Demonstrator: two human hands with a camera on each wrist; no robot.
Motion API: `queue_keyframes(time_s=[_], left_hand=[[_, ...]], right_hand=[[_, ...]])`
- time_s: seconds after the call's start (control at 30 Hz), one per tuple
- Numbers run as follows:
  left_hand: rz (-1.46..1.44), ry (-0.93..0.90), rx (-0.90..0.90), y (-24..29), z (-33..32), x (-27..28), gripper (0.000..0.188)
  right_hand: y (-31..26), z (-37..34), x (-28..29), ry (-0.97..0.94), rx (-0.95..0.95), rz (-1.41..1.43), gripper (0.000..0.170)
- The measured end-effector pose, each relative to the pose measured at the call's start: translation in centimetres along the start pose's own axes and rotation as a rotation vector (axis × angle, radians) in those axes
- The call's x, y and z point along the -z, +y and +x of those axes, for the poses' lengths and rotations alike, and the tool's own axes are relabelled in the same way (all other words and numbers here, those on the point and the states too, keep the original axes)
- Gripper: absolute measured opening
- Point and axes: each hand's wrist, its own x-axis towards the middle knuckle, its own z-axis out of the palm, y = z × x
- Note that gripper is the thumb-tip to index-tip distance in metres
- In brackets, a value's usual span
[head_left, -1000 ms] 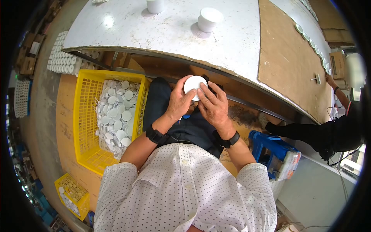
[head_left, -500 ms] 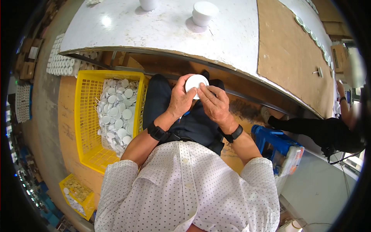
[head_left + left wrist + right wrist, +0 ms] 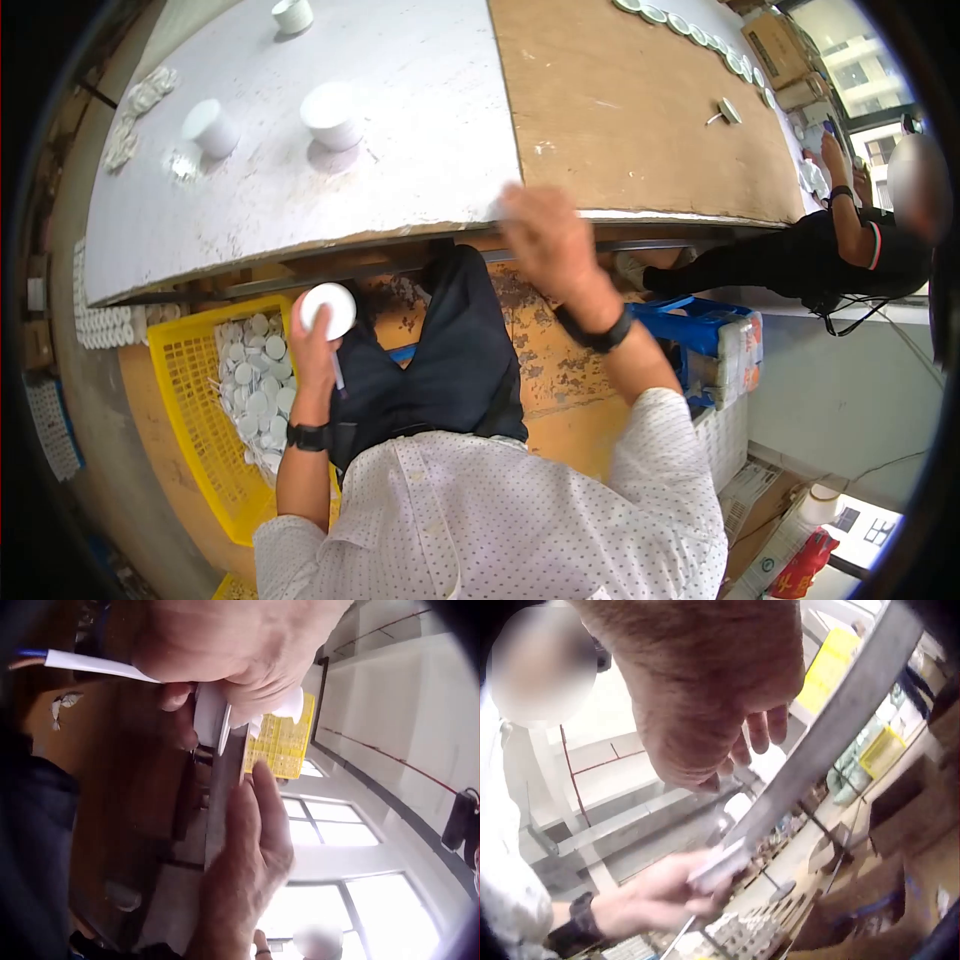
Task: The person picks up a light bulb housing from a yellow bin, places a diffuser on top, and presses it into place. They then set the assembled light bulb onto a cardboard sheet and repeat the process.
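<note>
My left hand (image 3: 314, 352) grips a round white disc-shaped fitting (image 3: 332, 306) beside my thigh, thumb across its face. A white cable (image 3: 97, 666) with blue and brown wire ends trails from that fitting in the left wrist view. My right hand (image 3: 552, 242), blurred, is raised near the table's front edge, holding nothing. Its fingers look loosely bent in the right wrist view. Beyond it, white cup-shaped pieces (image 3: 332, 118) stand on the white table (image 3: 430, 150). Left of my legs, a yellow crate (image 3: 195, 430) holds many white discs (image 3: 258, 402).
Brown board (image 3: 620, 120) covers the table's right part, with a small stemmed disc (image 3: 730, 110) on it and a row of round pieces (image 3: 678, 24) behind. At right, another person (image 3: 870, 230) is beside the table. A blue stool (image 3: 690, 318) stands near my right elbow.
My hands have separated: the right let go of the disc and moved up toward the table, while the left carried it left toward the crate. The head view has turned right.
</note>
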Motion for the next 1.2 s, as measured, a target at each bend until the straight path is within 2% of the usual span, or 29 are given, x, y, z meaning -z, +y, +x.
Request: queue_keyframes(time_s=[0.03, 0.07, 0.1, 0.2, 0.27, 0.37, 0.47, 0.53, 0.6, 0.73, 0.8, 1.0, 1.1, 1.17, 1.2], left_hand=[[0.029, 0.070, 0.024, -0.1, 0.4, 1.6, 0.036], [0.056, 0.142, 0.048, -0.3, 0.8, 3.3, 0.034], [0.094, 0.218, 0.067, -0.8, 1.2, 5.1, 0.033], [0.214, 0.393, 0.129, -4.3, 2.5, 11.6, 0.030], [0.281, 0.403, 0.195, -5.5, 1.9, 14.6, 0.030], [0.320, 0.426, 0.292, -9.0, 1.0, 19.4, 0.036], [0.298, 0.502, 0.387, -11.7, -0.8, 23.2, 0.051], [0.366, 0.507, 0.501, -12.2, -2.1, 25.1, 0.044], [0.368, 0.534, 0.566, -10.8, -3.0, 24.3, 0.044], [0.372, 0.658, 0.607, -12.0, -3.6, 27.0, 0.047], [0.423, 0.704, 0.573, -10.5, -4.0, 26.2, 0.047], [0.501, 0.593, 0.583, -12.9, -3.0, 30.2, 0.035], [0.419, 0.592, 0.570, -14.2, -2.4, 30.9, 0.032], [0.391, 0.579, 0.557, -14.6, -2.3, 31.1, 0.046], [0.378, 0.597, 0.560, -15.7, -2.3, 31.9, 0.046]], right_hand=[[3.0, 1.0, 1.8, 0.012, 0.038, -0.088, 0.022], [5.4, 1.5, 3.5, 0.039, -0.114, -0.187, 0.023], [9.8, 1.6, 4.5, 0.069, -0.155, -0.356, 0.024], [20.7, 1.6, 9.8, 0.000, -0.498, -0.421, 0.030], [25.2, 1.3, 12.8, -0.070, -0.713, -0.539, 0.034], [32.0, -0.8, 15.8, -0.176, -0.770, -0.653, 0.040], [34.7, -1.2, 16.4, -0.269, -0.714, -0.792, 0.042], [35.5, -0.1, 16.5, -0.283, -0.743, -0.748, 0.044], [35.8, 0.7, 16.8, -0.486, -0.791, -0.750, 0.041], [32.9, 1.4, 16.1, -0.520, -0.744, -0.776, 0.038], [30.0, 0.7, 15.3, -0.363, -0.570, -0.716, 0.029], [19.9, -1.3, 11.3, -0.215, -0.422, -0.504, 0.027], [14.5, -1.6, 9.8, -0.255, -0.334, -0.436, 0.024], [11.4, -1.8, 9.0, -0.265, -0.300, -0.409, 0.023], [10.2, -1.9, 8.5, -0.277, -0.269, -0.387, 0.022]])
